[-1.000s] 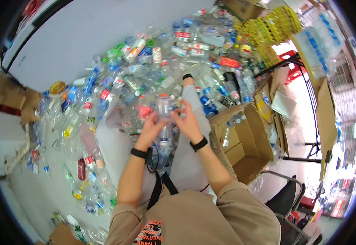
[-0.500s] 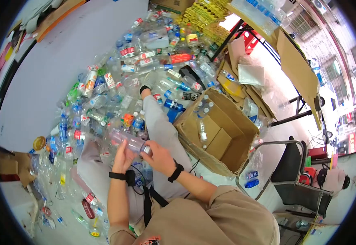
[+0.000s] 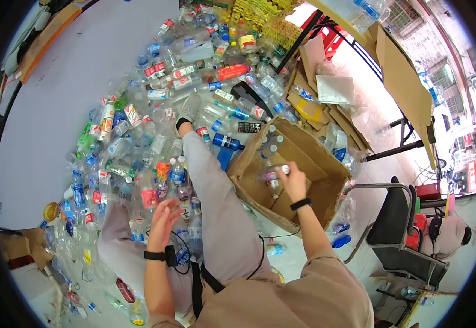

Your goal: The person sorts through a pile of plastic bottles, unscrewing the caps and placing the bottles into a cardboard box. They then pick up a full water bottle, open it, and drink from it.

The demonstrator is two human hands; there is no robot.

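Observation:
My right hand (image 3: 294, 185) is over the cardboard box (image 3: 317, 188), its fingers closed around the capped end of a clear plastic bottle (image 3: 271, 174). That bottle lies sideways, its body pointing left inside the box opening. Several clear bottles with white caps (image 3: 270, 140) stand along the box's left side. Above my lap, my left hand (image 3: 164, 220) is open with nothing in it, fingers slightly curled and apart. Close to it, among the heaped bottles, is a clear bottle with a red label (image 3: 149, 191).
A large heap of plastic bottles (image 3: 194, 71) spreads ahead and left beside a pale panel (image 3: 79, 98). Flattened cardboard (image 3: 347, 128) and a table with black legs (image 3: 393, 153) stand beyond the box. A black chair (image 3: 388, 218) is at the right.
My right hand has moved right from my lap to the box with the bottle. My left hand has let go of it and opened, staying above my lap.

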